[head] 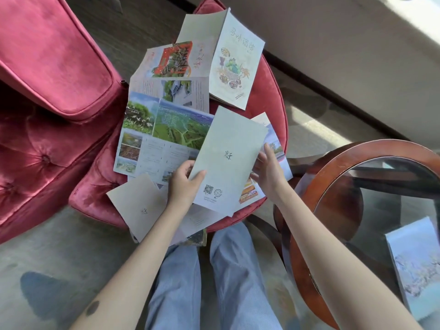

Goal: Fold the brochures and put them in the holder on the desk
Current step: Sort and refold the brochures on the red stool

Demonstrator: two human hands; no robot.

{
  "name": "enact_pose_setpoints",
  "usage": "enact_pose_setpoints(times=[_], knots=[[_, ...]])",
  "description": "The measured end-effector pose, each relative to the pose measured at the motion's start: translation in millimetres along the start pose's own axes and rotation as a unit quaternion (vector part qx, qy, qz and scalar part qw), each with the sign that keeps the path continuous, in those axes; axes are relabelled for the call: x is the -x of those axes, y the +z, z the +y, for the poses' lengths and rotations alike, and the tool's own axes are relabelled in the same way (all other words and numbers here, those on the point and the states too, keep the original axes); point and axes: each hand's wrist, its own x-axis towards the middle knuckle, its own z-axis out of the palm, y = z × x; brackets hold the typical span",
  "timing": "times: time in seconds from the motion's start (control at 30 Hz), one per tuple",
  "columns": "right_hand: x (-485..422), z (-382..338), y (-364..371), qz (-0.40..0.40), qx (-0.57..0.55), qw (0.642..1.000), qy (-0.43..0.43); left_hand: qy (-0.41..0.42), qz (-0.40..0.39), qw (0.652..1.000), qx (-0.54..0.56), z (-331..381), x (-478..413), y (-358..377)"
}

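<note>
The person looks down at a red cushioned stool (269, 96) strewn with brochures. At the centre lies a pale green folded brochure (228, 158), tilted with its top toward 1 o'clock and a QR code near its lower edge. The left hand (183, 184) pinches this brochure at its lower left corner, thumb on the front and fingers beneath. The right hand (267, 171) is spread with straight fingers, its fingertips at the brochure's right edge, over a colourful brochure (273, 139) that sticks out from under the green one toward 3 o'clock.

At 9 o'clock of the green brochure an unfolded landscape brochure (164, 134) lies flat, partly covered by it. Toward 12 o'clock sits a booklet with a food drawing (235, 65), and beside it at 11 o'clock a sheet with a red picture (171, 59). At 7 o'clock a small grey folded brochure (140, 203) hangs over the stool's near edge.

A red armchair (47, 91) stands at 9 o'clock of the stool. At 4 o'clock a round glass tabletop (333, 167) with a wooden rim carries another brochure (416, 265).
</note>
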Motion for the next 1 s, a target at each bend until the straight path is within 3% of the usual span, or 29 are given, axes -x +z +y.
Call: enact_pose_setpoints(times=[0.27,0.47,0.63,0.8,1.0], knots=[[-8.5,3.4,9.6,0.110,0.113,0.986,-0.046,0.025,0.025,0.976,-0.215,-10.6,-18.8,10.6],[-15.6,5.5,13.4,0.135,0.138,0.980,-0.054,0.011,0.066,0.944,-0.324,-23.5,-36.4,-10.0],[-22.5,8.4,10.3,0.147,0.192,0.969,-0.058,-0.034,0.106,0.936,-0.334,-33.2,-56.7,-39.4],[-27.1,13.6,7.7,0.171,0.240,0.954,-0.047,-0.068,0.093,0.938,-0.328,-44.6,-69.1,-59.9],[-26.6,10.2,11.4,0.170,0.183,0.966,-0.067,-0.100,0.063,0.950,-0.290,-50.5,-72.9,-57.4]])
